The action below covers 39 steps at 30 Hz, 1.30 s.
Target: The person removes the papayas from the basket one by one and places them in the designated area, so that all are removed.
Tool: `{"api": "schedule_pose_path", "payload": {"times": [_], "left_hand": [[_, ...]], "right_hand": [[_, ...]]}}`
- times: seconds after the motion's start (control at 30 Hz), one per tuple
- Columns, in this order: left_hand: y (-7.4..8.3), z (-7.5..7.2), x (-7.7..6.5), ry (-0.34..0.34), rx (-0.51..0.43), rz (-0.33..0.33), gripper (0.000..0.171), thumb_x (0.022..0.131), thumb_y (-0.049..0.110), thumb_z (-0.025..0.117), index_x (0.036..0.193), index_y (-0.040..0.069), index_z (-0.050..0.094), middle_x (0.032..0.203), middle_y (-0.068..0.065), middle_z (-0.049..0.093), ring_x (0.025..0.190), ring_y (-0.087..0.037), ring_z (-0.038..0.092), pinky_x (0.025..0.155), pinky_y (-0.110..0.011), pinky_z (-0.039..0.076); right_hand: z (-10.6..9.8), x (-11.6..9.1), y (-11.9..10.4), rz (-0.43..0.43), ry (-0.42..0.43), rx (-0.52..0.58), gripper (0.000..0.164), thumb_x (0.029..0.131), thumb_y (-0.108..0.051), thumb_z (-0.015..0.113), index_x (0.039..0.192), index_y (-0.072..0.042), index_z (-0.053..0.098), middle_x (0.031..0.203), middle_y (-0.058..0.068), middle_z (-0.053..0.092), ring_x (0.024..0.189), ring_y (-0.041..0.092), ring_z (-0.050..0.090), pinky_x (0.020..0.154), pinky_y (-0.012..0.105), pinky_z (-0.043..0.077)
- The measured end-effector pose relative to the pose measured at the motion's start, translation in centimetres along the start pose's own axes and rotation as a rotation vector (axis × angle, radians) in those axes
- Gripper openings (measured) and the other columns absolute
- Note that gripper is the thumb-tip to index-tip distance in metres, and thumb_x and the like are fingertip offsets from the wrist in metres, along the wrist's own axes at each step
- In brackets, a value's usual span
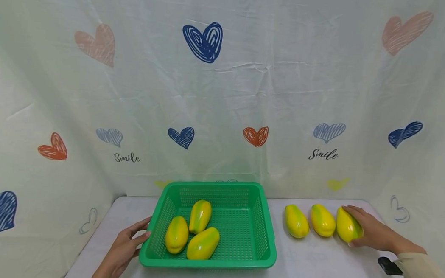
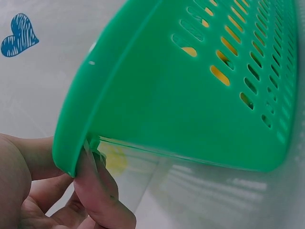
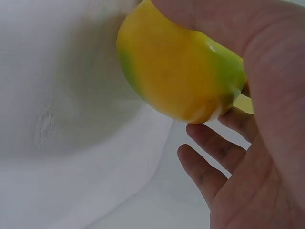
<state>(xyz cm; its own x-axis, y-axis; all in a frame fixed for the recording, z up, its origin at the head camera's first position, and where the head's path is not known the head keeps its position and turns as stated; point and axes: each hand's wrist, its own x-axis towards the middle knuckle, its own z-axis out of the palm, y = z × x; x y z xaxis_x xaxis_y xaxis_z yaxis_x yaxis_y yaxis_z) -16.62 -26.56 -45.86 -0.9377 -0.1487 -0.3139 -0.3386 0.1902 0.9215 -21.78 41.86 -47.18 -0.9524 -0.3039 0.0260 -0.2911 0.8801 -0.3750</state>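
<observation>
A: A white sheet printed with hearts and "Smile" hangs behind a pale-covered table. Why put the green plastic basket in the middle?

B: Probably so that both hands can get at it. The left hand is at its left rim, thumb on the lip and fingers tucked beneath, so the grip is narrow. I take that as steadying: a slotted plastic basket looks light enough to slide.

A: And the right hand?

B: Out at the right, holding the rightmost papaya. The thumb comes round the near side and the fingers the far side; in the right wrist view two fingertips spread beyond the fruit. A broad grasp seems to suit such a plump, glossy shape.

A: Is it off the table?

B: I can't tell. A soft shadow lies beside it, but contact is hidden.

A: The others?

B: The middle papaya lies just beside it, then the left papaya, nearest the basket. A loose row like that likely leaves room for fingers. Three more papayas lie clustered in the basket's left half, its right half bare.
</observation>
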Motion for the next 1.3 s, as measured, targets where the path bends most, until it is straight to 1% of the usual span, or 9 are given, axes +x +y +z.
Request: {"api": "schedule_pose_path", "payload": {"times": [0.27,0.43,0.57,0.73,1.03,1.3], "left_hand": [[0.1,0.1,0.0,0.003,-0.008,0.005,0.055,0.108,0.008,0.059,0.16,-0.001,0.041,0.149,-0.029,0.041,0.101,-0.019,0.063,0.084,-0.038,0.062],[0.0,0.2,-0.1,0.008,-0.009,0.02,0.055,0.108,0.007,0.059,0.159,-0.002,0.042,0.148,-0.028,0.043,0.099,-0.019,0.064,0.082,-0.037,0.062],[-0.1,0.1,-0.2,0.014,-0.009,0.041,0.054,0.107,0.004,0.058,0.158,-0.003,0.043,0.147,-0.027,0.045,0.098,-0.019,0.065,0.081,-0.037,0.063],[-0.2,0.1,-0.2,0.009,-0.016,0.04,0.054,0.108,0.005,0.058,0.158,-0.003,0.043,0.147,-0.027,0.044,0.099,-0.018,0.065,0.081,-0.037,0.063],[-0.2,0.1,-0.2,0.005,-0.02,0.031,0.054,0.108,0.005,0.058,0.159,-0.003,0.043,0.148,-0.027,0.043,0.099,-0.018,0.065,0.082,-0.036,0.063],[-0.1,0.1,-0.2,0.008,-0.018,0.028,0.054,0.108,0.005,0.058,0.159,-0.003,0.043,0.147,-0.027,0.043,0.098,-0.018,0.065,0.082,-0.037,0.063]], "right_hand": [[0.2,0.5,-0.1,-0.009,-0.016,0.013,0.103,0.067,-0.012,0.098,0.148,0.015,0.042,0.148,0.042,0.039,0.127,0.061,0.046,0.103,0.076,0.042],[0.0,0.7,-0.4,0.006,-0.055,0.036,0.101,0.069,-0.008,0.096,0.15,0.014,0.04,0.15,0.042,0.034,0.128,0.063,0.043,0.103,0.078,0.04],[0.0,0.8,-0.6,-0.015,-0.078,0.053,0.098,0.07,-0.005,0.094,0.15,0.014,0.04,0.151,0.043,0.032,0.128,0.064,0.043,0.102,0.079,0.04],[0.0,0.9,-0.5,-0.031,-0.093,0.059,0.097,0.071,-0.005,0.093,0.149,0.015,0.04,0.151,0.044,0.03,0.128,0.066,0.041,0.101,0.081,0.039],[-0.2,1.1,-0.5,-0.002,-0.138,0.084,0.097,0.074,-0.007,0.091,0.151,0.014,0.037,0.15,0.045,0.026,0.129,0.067,0.038,0.102,0.082,0.037],[-0.4,1.2,-0.5,0.014,-0.157,0.09,0.096,0.075,-0.003,0.089,0.152,0.015,0.034,0.149,0.047,0.025,0.129,0.068,0.037,0.102,0.082,0.036]]}}
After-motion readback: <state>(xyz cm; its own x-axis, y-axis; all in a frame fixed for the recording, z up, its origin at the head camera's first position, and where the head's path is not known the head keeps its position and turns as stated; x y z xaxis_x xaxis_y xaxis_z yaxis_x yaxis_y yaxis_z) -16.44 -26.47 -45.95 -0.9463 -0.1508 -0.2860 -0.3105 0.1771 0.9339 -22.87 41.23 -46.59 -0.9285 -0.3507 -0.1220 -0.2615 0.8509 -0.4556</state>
